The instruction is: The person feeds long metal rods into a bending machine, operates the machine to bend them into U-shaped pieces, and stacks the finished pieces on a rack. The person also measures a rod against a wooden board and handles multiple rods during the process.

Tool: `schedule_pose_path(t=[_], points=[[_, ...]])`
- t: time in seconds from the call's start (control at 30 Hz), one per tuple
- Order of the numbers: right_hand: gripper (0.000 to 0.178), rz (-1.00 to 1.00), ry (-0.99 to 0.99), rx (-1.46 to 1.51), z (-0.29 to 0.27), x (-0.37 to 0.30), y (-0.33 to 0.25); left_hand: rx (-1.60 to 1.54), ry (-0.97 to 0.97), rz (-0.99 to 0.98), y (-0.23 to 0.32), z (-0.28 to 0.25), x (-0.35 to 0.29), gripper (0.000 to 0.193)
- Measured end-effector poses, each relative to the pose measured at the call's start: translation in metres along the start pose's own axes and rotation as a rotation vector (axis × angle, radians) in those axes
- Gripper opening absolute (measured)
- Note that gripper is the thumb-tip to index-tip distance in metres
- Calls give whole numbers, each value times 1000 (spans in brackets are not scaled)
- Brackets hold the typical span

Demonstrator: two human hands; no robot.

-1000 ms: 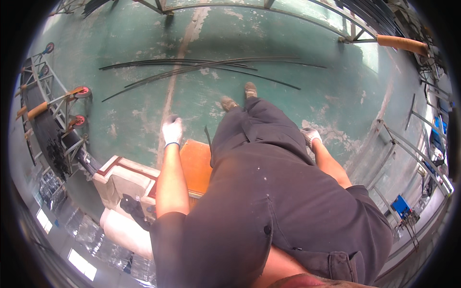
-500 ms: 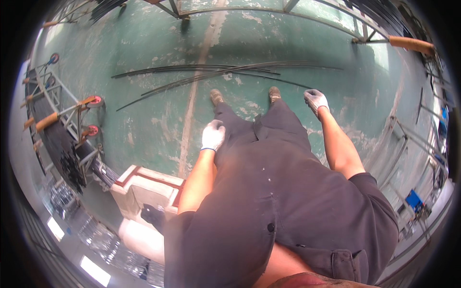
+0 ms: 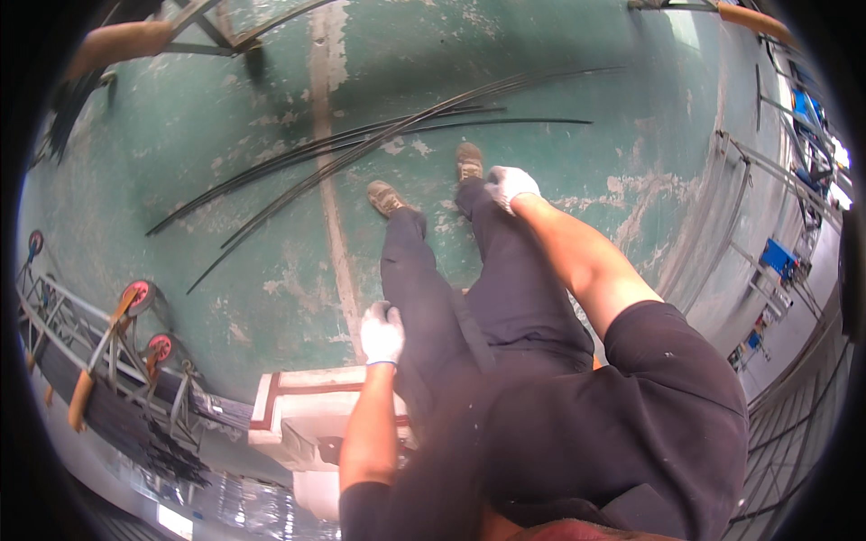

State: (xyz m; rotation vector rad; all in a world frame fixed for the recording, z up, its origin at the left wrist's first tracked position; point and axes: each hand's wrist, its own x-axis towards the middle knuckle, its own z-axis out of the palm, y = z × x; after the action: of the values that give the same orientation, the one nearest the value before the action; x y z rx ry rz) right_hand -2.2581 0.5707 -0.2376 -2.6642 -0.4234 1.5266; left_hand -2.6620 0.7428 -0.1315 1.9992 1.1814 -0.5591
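Well, both my hands are apart, each in a white glove: the left hand (image 3: 382,334) hangs by my left thigh, the right hand (image 3: 512,185) in front of my right shin, nearest the shoe on that side. I see nothing gripped in either, though I can't tell how far the fingers are curled. The long dark strips (image 3: 410,122) lie on the green floor (image 3: 207,117) just beyond my shoes (image 3: 386,198), crossing one another. They look thin and light, springy along their length, perhaps slick under the gloves; I'd judge them best held at two places well apart, or they'd sag and whip. Their crossing could snag one under another. To my left a rack (image 3: 81,401) with red-hubbed wheels (image 3: 137,296) stands near their ends, and a pale box with reddish edging (image 3: 311,410) sits beside my left forearm. A metal frame (image 3: 203,27) stands beyond the strips, at upper left.
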Motion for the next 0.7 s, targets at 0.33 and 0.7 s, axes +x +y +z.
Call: schedule_pose_path(t=[0.33,0.7], points=[[25,-247,116,-324,98,218,-30,416,138,84,19,38,73,27],[39,-429,313,-425,133,374,-70,346,171,113,4,26,104,31]])
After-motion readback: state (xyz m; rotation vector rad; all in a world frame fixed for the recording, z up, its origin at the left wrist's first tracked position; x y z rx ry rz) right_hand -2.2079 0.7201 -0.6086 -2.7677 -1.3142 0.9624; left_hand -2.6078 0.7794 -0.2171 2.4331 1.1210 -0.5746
